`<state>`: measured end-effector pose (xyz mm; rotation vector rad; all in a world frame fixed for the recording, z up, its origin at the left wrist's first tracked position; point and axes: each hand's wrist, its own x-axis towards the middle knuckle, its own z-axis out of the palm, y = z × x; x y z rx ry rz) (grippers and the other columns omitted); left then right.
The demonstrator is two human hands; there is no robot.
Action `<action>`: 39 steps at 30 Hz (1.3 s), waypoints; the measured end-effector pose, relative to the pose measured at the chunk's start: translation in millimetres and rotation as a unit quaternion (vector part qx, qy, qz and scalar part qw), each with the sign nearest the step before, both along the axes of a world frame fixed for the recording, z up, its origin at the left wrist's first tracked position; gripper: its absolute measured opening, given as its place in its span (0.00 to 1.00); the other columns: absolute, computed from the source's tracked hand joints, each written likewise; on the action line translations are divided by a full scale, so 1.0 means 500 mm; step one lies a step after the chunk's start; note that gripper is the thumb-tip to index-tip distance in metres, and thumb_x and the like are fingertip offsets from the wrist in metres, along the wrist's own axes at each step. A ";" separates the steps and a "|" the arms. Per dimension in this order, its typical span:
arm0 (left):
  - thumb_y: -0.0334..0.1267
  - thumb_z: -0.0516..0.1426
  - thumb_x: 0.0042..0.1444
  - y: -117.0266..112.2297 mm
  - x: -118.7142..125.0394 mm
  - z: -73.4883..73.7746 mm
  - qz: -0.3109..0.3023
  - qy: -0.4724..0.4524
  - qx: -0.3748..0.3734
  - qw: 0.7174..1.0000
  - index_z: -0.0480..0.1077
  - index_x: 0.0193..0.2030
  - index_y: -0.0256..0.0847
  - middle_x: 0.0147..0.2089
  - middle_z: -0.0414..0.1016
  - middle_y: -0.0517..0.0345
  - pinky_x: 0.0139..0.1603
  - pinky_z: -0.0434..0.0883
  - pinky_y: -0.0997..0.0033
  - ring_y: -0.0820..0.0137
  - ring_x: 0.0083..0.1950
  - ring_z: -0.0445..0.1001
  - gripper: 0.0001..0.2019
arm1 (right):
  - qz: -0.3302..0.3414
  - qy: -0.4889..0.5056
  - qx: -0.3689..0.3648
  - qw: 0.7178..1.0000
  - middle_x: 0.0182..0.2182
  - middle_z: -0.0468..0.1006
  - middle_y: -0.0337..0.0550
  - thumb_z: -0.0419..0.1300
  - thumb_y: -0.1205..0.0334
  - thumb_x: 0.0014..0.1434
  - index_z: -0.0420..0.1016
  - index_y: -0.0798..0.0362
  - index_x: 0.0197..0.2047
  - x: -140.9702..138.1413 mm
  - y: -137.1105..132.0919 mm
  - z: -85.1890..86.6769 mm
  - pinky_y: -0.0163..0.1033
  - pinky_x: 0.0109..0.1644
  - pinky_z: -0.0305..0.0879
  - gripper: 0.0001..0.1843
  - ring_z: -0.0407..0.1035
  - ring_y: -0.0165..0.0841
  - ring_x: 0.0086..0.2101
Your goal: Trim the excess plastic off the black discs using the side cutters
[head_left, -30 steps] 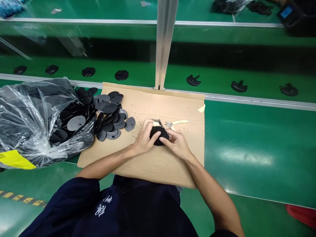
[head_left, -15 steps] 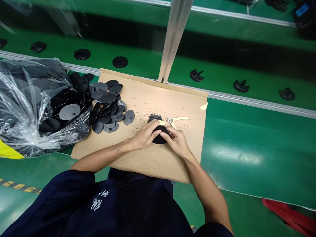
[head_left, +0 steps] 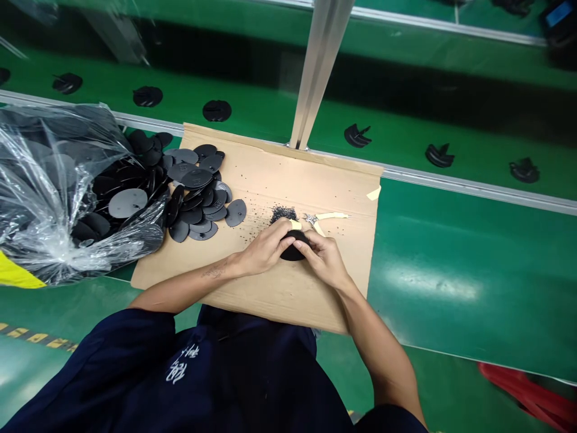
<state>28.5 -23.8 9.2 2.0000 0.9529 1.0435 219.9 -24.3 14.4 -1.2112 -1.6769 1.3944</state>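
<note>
Between my two hands is a black oval plastic disc [head_left: 293, 250], held over a cardboard sheet [head_left: 270, 294]. My left hand [head_left: 269, 245] grips its left side with thumb and fingers, and a yellow wrap [head_left: 295, 225] shows at a fingertip. On the other side, my right hand [head_left: 323, 255] pinches the disc, both thumbs lying near its middle. Just beyond the hands lie side cutters [head_left: 331, 216] with pale yellow handles, spread apart on the cardboard. A heap of small black scraps [head_left: 283, 214] sits behind my left fingers. The disc's underside is hidden.
A pile of black discs [head_left: 198, 192] covers the cardboard's left, spilling from a clear plastic bag [head_left: 58, 198]. A metal post [head_left: 315, 78] rises at the back edge. Behind the rail, several black parts [head_left: 357, 136] lie in a row. Green table surface [head_left: 451, 270] extends right.
The view has shifted very slightly. Both hands keep hold of the disc in nearly the same pose, with the disc tilted a little differently.
</note>
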 end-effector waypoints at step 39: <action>0.43 0.63 0.64 0.009 -0.025 0.041 -0.020 -0.081 0.104 0.991 0.76 0.56 0.40 0.44 0.80 0.51 0.45 0.78 0.67 0.68 0.45 0.79 0.16 | -0.043 0.058 0.302 0.951 0.38 0.88 0.44 0.63 0.62 0.68 0.84 0.49 0.44 -0.006 -0.012 0.010 0.38 0.44 0.81 0.07 0.83 0.35 0.37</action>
